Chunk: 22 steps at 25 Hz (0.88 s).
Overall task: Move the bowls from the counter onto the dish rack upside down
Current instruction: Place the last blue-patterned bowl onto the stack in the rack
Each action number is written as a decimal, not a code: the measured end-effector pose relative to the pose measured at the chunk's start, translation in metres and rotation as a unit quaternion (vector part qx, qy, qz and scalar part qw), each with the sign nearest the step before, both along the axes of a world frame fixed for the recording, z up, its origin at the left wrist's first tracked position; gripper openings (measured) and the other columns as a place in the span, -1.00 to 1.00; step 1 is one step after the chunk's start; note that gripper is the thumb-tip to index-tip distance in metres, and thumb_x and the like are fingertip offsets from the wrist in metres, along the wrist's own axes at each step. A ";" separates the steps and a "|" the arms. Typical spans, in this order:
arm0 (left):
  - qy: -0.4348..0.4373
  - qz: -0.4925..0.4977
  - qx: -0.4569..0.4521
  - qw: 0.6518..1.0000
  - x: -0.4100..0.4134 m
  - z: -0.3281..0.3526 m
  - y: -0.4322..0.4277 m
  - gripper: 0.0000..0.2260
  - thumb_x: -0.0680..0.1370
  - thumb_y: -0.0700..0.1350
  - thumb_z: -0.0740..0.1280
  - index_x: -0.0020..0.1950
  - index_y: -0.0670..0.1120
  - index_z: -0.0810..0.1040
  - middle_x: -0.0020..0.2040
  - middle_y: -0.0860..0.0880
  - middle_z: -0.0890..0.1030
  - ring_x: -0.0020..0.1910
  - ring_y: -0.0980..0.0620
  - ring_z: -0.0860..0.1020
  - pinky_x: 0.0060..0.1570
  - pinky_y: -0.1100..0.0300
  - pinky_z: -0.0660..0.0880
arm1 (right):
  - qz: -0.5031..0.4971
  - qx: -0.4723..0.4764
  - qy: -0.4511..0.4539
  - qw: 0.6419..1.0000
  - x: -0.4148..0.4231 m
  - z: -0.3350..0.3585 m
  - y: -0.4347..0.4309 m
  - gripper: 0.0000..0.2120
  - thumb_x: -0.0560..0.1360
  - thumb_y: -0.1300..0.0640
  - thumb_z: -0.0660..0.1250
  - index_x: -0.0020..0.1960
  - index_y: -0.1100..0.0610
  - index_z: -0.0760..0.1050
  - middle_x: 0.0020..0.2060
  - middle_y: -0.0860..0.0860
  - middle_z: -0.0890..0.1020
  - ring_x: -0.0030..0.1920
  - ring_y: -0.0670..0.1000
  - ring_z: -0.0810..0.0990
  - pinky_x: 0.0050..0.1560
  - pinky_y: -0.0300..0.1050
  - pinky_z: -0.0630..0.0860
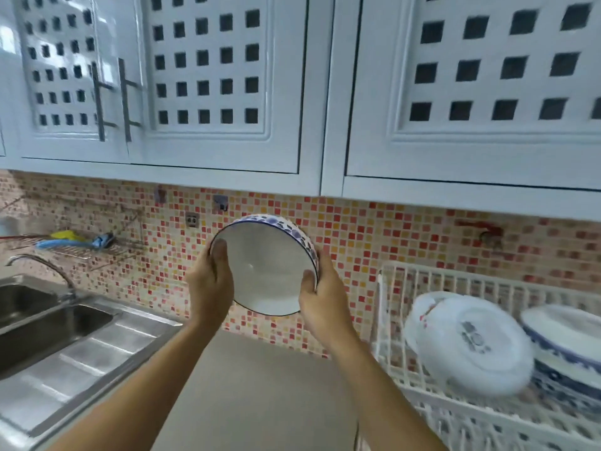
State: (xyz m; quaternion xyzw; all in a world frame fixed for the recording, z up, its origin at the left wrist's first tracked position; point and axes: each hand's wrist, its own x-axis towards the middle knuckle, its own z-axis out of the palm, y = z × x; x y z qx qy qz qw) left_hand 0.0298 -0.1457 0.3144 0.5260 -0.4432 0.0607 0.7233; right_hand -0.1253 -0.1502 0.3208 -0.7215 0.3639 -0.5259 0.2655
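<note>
Holding: bowl (270,271), tilted, rim clamped by fingers of left hand (211,281) and right hand (325,297). Risk: slipping while flipping; striking bowls crowding dish rack (455,281).

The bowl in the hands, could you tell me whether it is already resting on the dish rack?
No, the bowl is held up in the air by both hands, above the counter and left of the rack.

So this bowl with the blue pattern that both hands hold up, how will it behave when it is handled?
The bowl looks like glazed ceramic, so probably stiff and breakable if dropped. Its shiny inside suggests a slippery surface; the left hand and right hand grip it at opposite rims. It is wide and shallow, so it should sit steadily upside down on the dish rack.
</note>
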 end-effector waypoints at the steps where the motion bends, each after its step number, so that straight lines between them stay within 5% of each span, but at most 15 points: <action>1: -0.004 -0.011 -0.025 1.000 -0.021 0.012 0.006 -0.70 0.64 -0.10 0.07 0.12 -0.22 0.53 -0.18 -0.04 0.52 -0.30 0.16 0.46 -0.37 0.48 0.37 | -0.009 -0.023 -0.002 1.000 -0.022 0.012 0.011 -0.60 0.61 0.24 0.09 0.39 -0.06 0.25 0.05 -0.17 0.47 -0.01 -0.15 0.45 0.00 -0.36 0.39; 4: -0.029 -0.026 -0.087 0.995 -0.080 0.044 0.016 -0.76 0.64 -0.11 0.08 -0.02 -0.16 0.51 -0.33 0.05 0.45 -0.37 0.23 0.45 -0.39 0.44 0.34 | -0.050 -0.082 -0.003 0.995 -0.089 0.046 0.035 -0.62 0.60 0.25 0.10 0.36 -0.04 0.28 -0.06 -0.13 0.49 -0.15 -0.14 0.49 -0.20 -0.39 0.37; 7: -0.079 -0.049 -0.094 0.991 -0.144 0.069 0.027 -0.69 0.64 -0.08 0.06 0.01 -0.25 0.51 -0.29 -0.07 0.47 -0.35 0.01 0.41 -0.32 0.13 0.37 | -0.068 -0.120 -0.021 0.990 -0.156 0.067 0.048 -0.61 0.59 0.29 0.09 0.37 0.02 0.28 -0.08 -0.15 0.45 -0.07 -0.09 0.45 -0.05 -0.28 0.35; 11: -0.162 -0.187 -0.041 0.968 -0.220 0.084 0.033 -0.66 0.63 0.01 0.01 0.11 -0.13 0.50 -0.27 -0.04 0.52 -0.28 0.00 0.52 -0.26 0.34 0.42 | -0.129 -0.170 -0.010 0.977 -0.251 0.075 0.056 -0.61 0.58 0.30 0.10 0.37 0.05 0.28 -0.11 -0.17 0.49 -0.10 -0.08 0.49 -0.10 -0.31 0.37; 15: -0.062 -0.493 0.076 0.865 -0.278 0.089 0.021 -0.70 0.51 0.15 0.00 0.05 0.31 0.50 -0.06 0.18 0.67 0.09 0.04 0.59 0.11 0.08 0.54 | -0.193 -0.242 0.047 0.950 -0.336 0.074 0.061 -0.54 0.53 0.30 0.17 0.40 0.07 0.25 0.14 -0.01 0.55 0.07 -0.02 0.52 0.03 -0.31 0.43; 17: -0.157 -0.521 0.112 0.832 -0.300 0.089 0.018 -0.58 0.46 0.33 -0.02 0.21 0.30 0.45 0.13 0.24 0.60 0.14 0.13 0.56 0.18 0.08 0.50 | -0.231 -0.268 0.114 0.928 -0.375 0.068 0.062 -0.45 0.48 0.32 0.27 0.42 0.07 0.23 0.27 0.06 0.50 0.16 0.07 0.53 0.15 -0.09 0.48; 19: -0.296 -0.510 0.158 0.792 -0.320 0.090 0.021 -0.26 0.30 0.52 0.05 0.41 0.23 0.24 0.28 0.27 0.39 0.12 0.28 0.48 0.14 0.15 0.46 | -0.268 -0.282 0.197 0.900 -0.405 0.060 0.063 -0.29 0.39 0.40 0.38 0.43 0.05 0.21 0.29 0.13 0.48 0.03 0.19 0.60 0.03 0.08 0.57; 22: -0.369 -0.540 0.199 0.731 -0.340 0.093 0.024 -0.12 0.23 0.44 0.30 0.47 0.23 0.06 0.25 0.27 0.35 0.06 0.39 0.46 -0.03 0.44 0.51 | -0.254 -0.311 0.253 0.880 -0.428 0.050 0.064 -0.21 0.30 0.46 0.44 0.38 0.03 0.18 0.25 0.21 0.48 -0.15 0.24 0.63 -0.15 0.12 0.63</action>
